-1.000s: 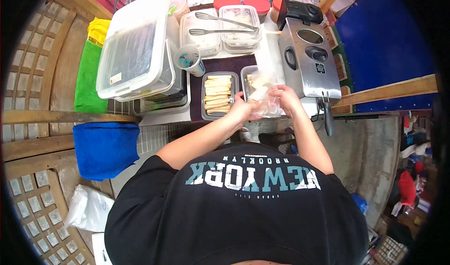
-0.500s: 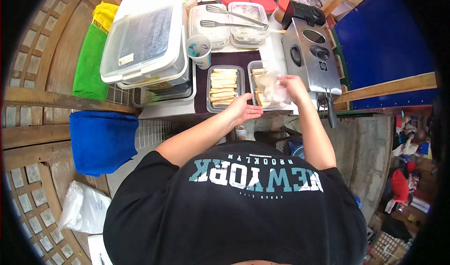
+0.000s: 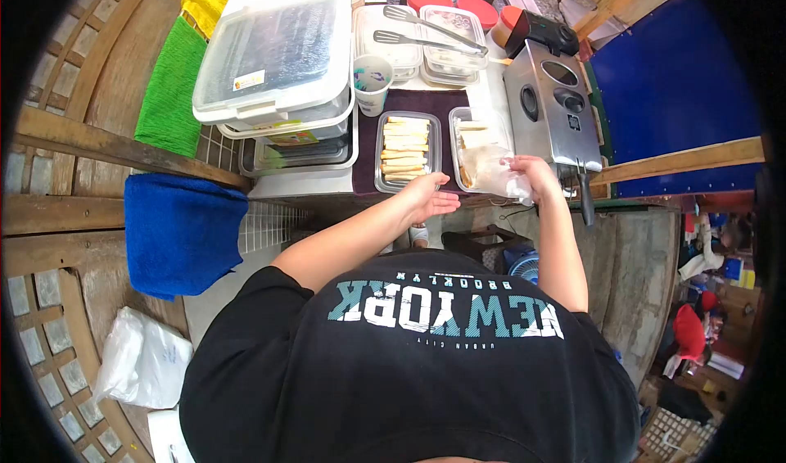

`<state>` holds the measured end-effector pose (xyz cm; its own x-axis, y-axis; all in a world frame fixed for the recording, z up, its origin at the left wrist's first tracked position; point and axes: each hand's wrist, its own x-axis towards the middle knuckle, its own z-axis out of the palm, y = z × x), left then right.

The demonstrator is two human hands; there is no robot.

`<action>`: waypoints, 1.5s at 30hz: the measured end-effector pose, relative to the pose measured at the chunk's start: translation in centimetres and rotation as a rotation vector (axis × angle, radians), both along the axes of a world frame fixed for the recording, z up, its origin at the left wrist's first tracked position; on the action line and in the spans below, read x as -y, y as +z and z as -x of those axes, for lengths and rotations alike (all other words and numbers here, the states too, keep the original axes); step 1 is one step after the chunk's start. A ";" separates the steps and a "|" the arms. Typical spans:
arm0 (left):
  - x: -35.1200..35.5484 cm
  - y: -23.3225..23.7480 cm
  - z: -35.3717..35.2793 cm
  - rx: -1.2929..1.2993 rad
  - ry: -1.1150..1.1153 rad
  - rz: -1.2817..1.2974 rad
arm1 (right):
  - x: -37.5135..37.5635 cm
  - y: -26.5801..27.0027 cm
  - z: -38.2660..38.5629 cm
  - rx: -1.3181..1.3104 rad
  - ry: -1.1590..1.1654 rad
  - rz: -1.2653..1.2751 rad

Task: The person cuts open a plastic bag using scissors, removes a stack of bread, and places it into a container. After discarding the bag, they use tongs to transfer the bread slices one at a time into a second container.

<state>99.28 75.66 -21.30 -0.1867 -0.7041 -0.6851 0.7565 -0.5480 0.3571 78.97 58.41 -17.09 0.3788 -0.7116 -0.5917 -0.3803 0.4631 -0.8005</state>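
Two clear plastic containers stand side by side at the table's near edge. In the left container (image 3: 434,148) lie several pale rolled sticks (image 3: 404,146). The right container (image 3: 455,135) holds more rolls (image 3: 472,133), partly covered by a thin translucent plastic bag (image 3: 498,171). My right hand (image 3: 536,176) grips the bag at the right container's near right corner. My left hand (image 3: 427,199) is just below the left container's near edge, fingers spread, with nothing in it.
A silver fryer (image 3: 550,107) with a black handle stands at the right. Stacked lidded bins (image 3: 274,62) are on the left, beside a patterned cup (image 3: 372,84). Two slotted tongs (image 3: 430,43) lie on lidded containers behind. Towels (image 3: 184,234) hang at the left.
My right hand has pulled the plastic bag toward the near right, uncovering more of the far rolls. My left hand has moved slightly nearer to my body. The view has shifted a little.
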 end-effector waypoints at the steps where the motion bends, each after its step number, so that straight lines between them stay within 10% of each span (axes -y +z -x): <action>1: -0.1 0.0 -0.1 -0.001 -0.003 0.002 | -0.5 0.2 0.1 0.068 -0.035 -0.026; 15: -0.1 0.4 -0.4 0.092 -0.089 -0.013 | -2.0 -3.3 5.3 0.892 -0.204 -0.342; 17: 0.3 0.0 0.0 0.143 -0.109 0.010 | -6.2 0.0 2.5 0.638 -0.558 -0.059; 22: 1.3 -0.9 0.1 0.284 -0.076 0.080 | -7.8 -2.8 4.6 0.375 -0.476 0.093; 33: -1.9 3.0 2.8 0.360 -0.250 0.343 | -12.6 -2.5 6.3 0.519 -0.363 0.155; 41: -2.6 2.8 10.6 1.036 -0.496 0.744 | -19.3 -3.3 12.2 0.483 -0.373 0.296; 45: -3.5 2.2 17.5 0.694 -0.736 0.640 | -24.9 -5.2 17.5 0.421 -0.450 0.404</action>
<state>81.76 79.21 -19.12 -0.4170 -0.8333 -0.3629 -0.1257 -0.3425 0.9311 61.48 83.27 -22.30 0.1359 -0.9835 -0.1192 0.1544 0.1399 -0.9781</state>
